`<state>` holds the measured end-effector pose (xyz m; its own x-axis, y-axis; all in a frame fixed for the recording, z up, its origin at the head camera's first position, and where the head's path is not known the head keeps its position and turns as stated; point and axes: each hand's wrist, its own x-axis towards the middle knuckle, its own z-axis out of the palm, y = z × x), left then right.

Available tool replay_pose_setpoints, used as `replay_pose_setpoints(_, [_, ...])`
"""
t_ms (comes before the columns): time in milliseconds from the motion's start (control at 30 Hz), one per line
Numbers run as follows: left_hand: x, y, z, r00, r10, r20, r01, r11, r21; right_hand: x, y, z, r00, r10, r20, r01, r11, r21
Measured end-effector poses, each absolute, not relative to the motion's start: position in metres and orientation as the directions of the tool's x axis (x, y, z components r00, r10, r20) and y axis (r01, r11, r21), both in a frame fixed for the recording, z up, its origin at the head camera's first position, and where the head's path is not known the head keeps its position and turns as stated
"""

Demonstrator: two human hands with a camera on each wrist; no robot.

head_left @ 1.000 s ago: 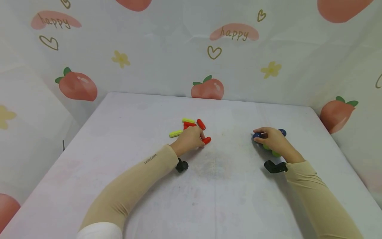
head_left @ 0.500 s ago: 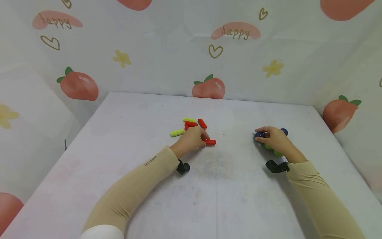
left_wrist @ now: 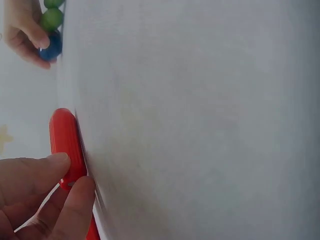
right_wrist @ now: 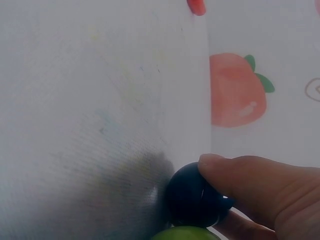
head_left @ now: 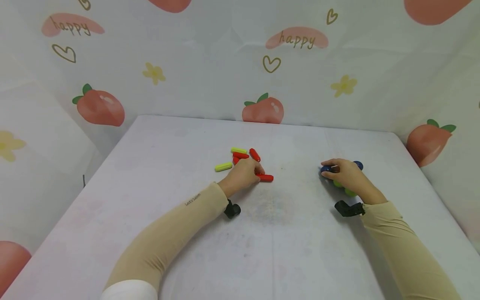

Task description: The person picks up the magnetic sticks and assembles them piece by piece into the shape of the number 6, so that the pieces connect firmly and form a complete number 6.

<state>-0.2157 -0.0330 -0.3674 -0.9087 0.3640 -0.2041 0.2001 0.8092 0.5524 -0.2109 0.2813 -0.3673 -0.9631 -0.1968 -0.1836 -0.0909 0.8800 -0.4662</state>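
My left hand (head_left: 243, 175) pinches a red ribbed stick (left_wrist: 64, 132) with rounded ends between thumb and fingers, close to the tabletop. One end of the stick points right, toward the other hand. Behind the left hand lie more red sticks (head_left: 255, 154) and yellow-green sticks (head_left: 223, 166); part of this group is hidden by the hand. Over on the right, my right hand (head_left: 346, 173) grips a glossy dark blue ball (right_wrist: 192, 195) at the table surface. Green balls (head_left: 350, 193) sit under and beside that hand, and a second blue ball (head_left: 358, 165) shows just beyond it.
A white-covered table (head_left: 210, 258) spans the view, with faint stains near the middle. Behind it hangs a cloth backdrop (head_left: 210, 54) printed with peaches, hearts and flowers. A black wrist camera (head_left: 233, 209) on the left and another black camera (head_left: 346, 209) on the right sit low by the sleeves.
The red stick in my left hand has swung from slanted to lying sideways, and more of it shows to the right. My right hand keeps its place on the blue ball.
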Motion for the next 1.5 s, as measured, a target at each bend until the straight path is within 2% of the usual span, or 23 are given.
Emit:
replay_pose_setpoints(533, [-0.223, -0.0316, -0.3704, -0.907, 0.329, -0.265, 0.133, 0.818, 0.559, -0.2126, 0.2819, -0.3654, -0.964, -0.191, -0.183, -0.093, 0.892, -0.443])
replay_pose_setpoints(867, [-0.2238, -0.034, -0.3723, -0.906, 0.349, -0.241, 0.146, 0.789, 0.597, -0.2128, 0.2818, -0.3672, -0.965, -0.194, -0.175, -0.097, 0.888, -0.45])
replay_pose_setpoints(1500, [-0.2201, -0.031, -0.3691, -0.907, 0.33, -0.26, 0.134, 0.814, 0.566, -0.2125, 0.2803, -0.3661, -0.963, -0.192, -0.189, -0.091, 0.891, -0.444])
